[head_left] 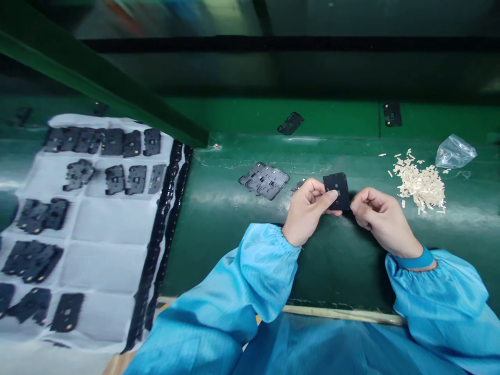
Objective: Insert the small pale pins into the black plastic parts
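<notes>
A flat black plastic part (340, 183) with small openings is held upright in my left hand (308, 210), the thumb on its face. My right hand (379, 216) is beside the part's right edge, thumb and forefinger pinched together; whatever they pinch is too small to make out. To the right of my right hand lies a pile of small cream-coloured pieces (421, 185). Left of my left hand, several black parts (264, 180) lie together on the green table (219, 234), and a small dark piece shows just behind that hand.
A white compartment tray (105, 263) at the left holds several black parts. A clear plastic bag (455, 152) lies at the right. Single black parts (291, 123) (392, 114) rest at the back. A green beam (117, 86) crosses the upper left.
</notes>
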The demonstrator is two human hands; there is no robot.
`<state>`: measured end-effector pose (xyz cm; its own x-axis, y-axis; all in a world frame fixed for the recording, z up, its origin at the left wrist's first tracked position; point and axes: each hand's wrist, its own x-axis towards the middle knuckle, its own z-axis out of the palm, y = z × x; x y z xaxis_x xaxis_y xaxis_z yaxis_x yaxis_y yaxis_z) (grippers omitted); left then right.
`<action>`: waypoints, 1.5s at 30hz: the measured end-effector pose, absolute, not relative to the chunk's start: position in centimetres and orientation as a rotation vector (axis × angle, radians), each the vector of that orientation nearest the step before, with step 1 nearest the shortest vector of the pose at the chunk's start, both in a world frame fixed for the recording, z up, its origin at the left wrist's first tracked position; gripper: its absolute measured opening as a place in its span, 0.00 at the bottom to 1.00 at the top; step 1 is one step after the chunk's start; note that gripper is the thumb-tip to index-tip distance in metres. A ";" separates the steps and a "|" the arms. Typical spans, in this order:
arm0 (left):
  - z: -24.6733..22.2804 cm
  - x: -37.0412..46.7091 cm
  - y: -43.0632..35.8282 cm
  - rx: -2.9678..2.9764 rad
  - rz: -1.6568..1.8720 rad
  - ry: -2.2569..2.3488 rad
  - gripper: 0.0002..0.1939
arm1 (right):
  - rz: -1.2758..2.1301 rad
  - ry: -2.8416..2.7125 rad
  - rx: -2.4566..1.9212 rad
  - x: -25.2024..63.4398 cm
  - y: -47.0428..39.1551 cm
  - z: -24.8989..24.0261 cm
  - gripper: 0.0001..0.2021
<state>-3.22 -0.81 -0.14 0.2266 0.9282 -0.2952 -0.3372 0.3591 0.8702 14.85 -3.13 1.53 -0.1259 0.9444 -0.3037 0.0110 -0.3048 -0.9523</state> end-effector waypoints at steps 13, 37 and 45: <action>-0.1 -3.3 -1.0 0.722 0.976 0.961 0.33 | 1.838 -0.851 -1.133 14.4 -3.5 1.6 0.19; 0.5 -3.7 -0.6 0.707 0.967 0.929 0.28 | 0.989 -1.212 -1.338 15.1 -2.9 1.5 0.13; 0.8 -3.5 -0.7 0.733 0.964 0.945 0.27 | 0.942 -1.359 -1.291 15.1 -3.1 1.2 0.07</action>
<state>-3.55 -0.71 0.77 0.2545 0.9105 -0.3261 -0.3437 0.4003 0.8495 15.09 -3.10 1.20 0.0661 0.9873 0.1442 0.2110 0.1274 -0.9691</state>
